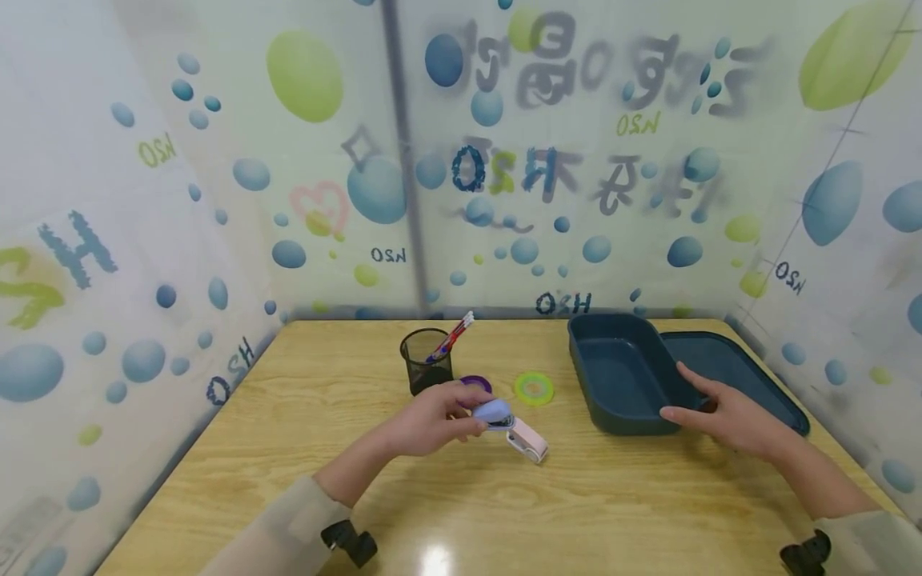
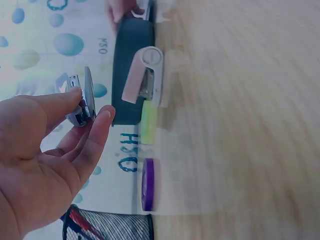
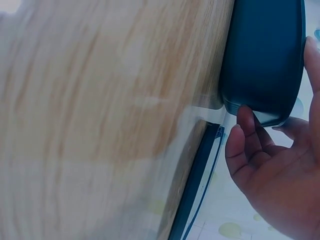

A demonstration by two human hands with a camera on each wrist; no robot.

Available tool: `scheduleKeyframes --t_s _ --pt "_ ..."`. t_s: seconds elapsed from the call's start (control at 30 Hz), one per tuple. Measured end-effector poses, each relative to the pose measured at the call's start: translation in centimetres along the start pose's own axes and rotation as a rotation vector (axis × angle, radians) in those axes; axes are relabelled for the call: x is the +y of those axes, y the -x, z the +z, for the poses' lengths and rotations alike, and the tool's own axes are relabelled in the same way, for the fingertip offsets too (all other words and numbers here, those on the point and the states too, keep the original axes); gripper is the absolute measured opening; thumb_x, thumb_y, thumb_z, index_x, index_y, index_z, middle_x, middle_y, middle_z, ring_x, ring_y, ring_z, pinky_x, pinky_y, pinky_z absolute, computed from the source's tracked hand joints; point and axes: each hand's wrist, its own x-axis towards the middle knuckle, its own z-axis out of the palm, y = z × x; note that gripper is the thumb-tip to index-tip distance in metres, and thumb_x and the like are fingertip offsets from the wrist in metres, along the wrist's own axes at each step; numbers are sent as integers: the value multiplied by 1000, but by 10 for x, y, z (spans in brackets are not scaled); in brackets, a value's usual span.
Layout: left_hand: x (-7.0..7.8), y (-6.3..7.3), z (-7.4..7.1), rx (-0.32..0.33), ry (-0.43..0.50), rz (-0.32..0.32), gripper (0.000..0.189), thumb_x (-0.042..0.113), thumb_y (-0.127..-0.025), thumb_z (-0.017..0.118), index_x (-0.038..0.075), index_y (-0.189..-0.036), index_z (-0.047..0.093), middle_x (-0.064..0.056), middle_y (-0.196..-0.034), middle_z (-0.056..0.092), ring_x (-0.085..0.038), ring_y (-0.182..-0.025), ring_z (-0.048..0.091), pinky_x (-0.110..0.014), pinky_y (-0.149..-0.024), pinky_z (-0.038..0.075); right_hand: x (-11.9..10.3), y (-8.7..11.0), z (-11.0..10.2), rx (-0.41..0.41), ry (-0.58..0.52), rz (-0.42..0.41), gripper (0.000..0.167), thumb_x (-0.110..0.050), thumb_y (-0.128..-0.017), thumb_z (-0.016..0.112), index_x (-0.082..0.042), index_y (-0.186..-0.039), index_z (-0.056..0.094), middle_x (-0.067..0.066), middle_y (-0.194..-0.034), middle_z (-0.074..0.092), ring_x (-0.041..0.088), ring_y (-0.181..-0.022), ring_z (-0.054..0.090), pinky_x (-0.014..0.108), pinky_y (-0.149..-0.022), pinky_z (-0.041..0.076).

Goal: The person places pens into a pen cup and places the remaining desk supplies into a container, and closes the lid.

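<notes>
In the head view my left hand (image 1: 442,416) pinches a small light blue stapler (image 1: 493,411) between thumb and fingers, above the table. Its metal part (image 2: 75,82) shows in the left wrist view. A pink and white stapler (image 1: 528,441) lies on the table just beyond it. My right hand (image 1: 735,420) grips the near right corner of a deep dark blue bin (image 1: 625,364), thumb on the near side and a finger over the rim. In the right wrist view its fingers (image 3: 245,120) curl against the bin's end.
A black mesh pen cup (image 1: 427,370) with pens stands behind my left hand. Nearby lie a purple round roll (image 1: 475,384) and a yellow-green round roll (image 1: 534,389). A flat dark blue lid (image 1: 735,372) is right of the bin. Patterned curtains (image 1: 346,264) border the table (image 1: 302,384).
</notes>
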Motion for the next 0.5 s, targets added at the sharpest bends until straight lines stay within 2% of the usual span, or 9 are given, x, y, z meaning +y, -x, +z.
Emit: scheduleKeyframes --t_s 0.1,0.3,0.43,0.5 --pt "8 -11 1 -7 9 14 37 14 -109 70 7 -145 69 -16 -132 67 -19 -102 77 -45 -85 66 0 0 0 9 5 -12 103 -51 -108 66 -5 -176 4 13 -99 62 20 -70 55 34 -62 47" --pt "26 -39 8 -15 -80 15 38 22 -109 71 13 -146 70 -9 -126 72 -16 -97 72 -30 -79 58 -1 1 -1 8 14 -2 104 -52 -108 67 -6 -176 4 10 -102 60 20 -75 55 34 -63 46" --pt "38 -64 15 -13 -141 39 39 25 -109 72 17 -148 70 -5 -127 74 -11 -102 71 -27 -87 57 -2 1 0 7 5 -3 104 -52 -108 68 -6 -176 4 12 -107 62 20 -72 54 34 -62 46" --pt "41 -78 20 -14 -156 60 40 26 -108 73 19 -147 71 -3 -125 76 -10 -102 70 -26 -86 56 -3 2 0 6 -3 -5 104 -51 -108 68 -6 -176 4 13 -107 62 19 -69 53 34 -60 46"
